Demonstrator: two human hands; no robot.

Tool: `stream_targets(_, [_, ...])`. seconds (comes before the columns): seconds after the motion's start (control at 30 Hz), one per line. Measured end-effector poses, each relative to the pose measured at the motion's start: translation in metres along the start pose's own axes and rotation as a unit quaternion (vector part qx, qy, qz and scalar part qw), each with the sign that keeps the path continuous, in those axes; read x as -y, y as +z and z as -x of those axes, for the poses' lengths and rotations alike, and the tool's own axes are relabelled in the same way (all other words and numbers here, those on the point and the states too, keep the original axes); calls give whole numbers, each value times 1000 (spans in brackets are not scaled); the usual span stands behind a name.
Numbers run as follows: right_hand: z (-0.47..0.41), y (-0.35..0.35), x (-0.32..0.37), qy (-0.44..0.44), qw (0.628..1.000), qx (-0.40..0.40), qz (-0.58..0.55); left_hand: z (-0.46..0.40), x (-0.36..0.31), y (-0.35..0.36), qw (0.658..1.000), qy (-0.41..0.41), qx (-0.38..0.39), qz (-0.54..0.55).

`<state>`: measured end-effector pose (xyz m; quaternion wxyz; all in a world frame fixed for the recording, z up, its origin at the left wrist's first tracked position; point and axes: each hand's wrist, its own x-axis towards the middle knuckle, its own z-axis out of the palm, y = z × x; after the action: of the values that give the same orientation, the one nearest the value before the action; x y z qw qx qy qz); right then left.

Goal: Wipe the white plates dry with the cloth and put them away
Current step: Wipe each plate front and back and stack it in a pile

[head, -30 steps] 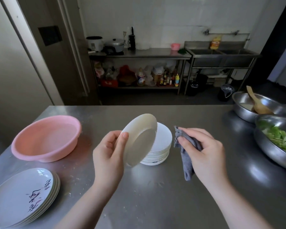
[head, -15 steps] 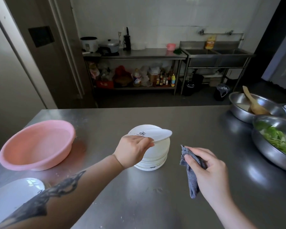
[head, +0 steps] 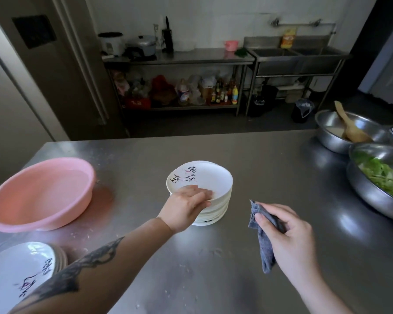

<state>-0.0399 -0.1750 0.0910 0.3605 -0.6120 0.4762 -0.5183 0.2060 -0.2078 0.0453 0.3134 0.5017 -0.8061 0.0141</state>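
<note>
A stack of small white plates [head: 213, 215] stands in the middle of the steel table [head: 281, 168]. Its top plate [head: 208, 177] lies face up and shows black brush writing. My left hand [head: 186, 207] holds that plate at its near rim, fingers lying inside it. To the right of the stack, my right hand [head: 290, 236] hovers over the table and grips a grey cloth [head: 266, 252], which hangs down from the fist. The cloth is clear of the plates.
A pink basin [head: 39, 191] sits at the left. A second stack of larger white plates [head: 16, 273] lies at the near left corner, partly under my forearm. Two steel bowls stand at the right: one with greens [head: 361, 191], one with a wooden spoon [head: 327, 132].
My left hand turned the plate from upright to flat and set it face up on the stack. My right hand with the cloth drifted slightly down and right.
</note>
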Motion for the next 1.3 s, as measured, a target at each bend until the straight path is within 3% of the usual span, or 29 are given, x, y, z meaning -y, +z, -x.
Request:
stream_targets(0.2, [0,-1,0,2,1000,1,0,2,6,15,994,-77,68,42])
stream_targets(0.4, [3,-7,0,4,1000,-7,-6,-1,2,20,978,-174,65,100])
stream_targets(0.8, [11,-4,15,-30,998,53,-13,2,-22,12,962,-239,104,80])
stream_targets(0.9, [14,-6,12,-25,996,74,-32,19,-40,2,953,-284,25,101])
stream_targets(1.0, [22,0,4,-24,994,98,-35,58,-71,-8,878,-404,-180,183])
stream_targets(1.07, [30,12,-3,-20,991,128,-33,94,-88,-17,833,-453,-264,178])
stream_targets(1.2, [50,47,-13,-20,974,226,-26,174,-109,-45,801,-520,-278,106])
stream_targets(1.3, [70,79,-8,-27,958,286,-26,225,-115,-76,747,-585,-311,48])
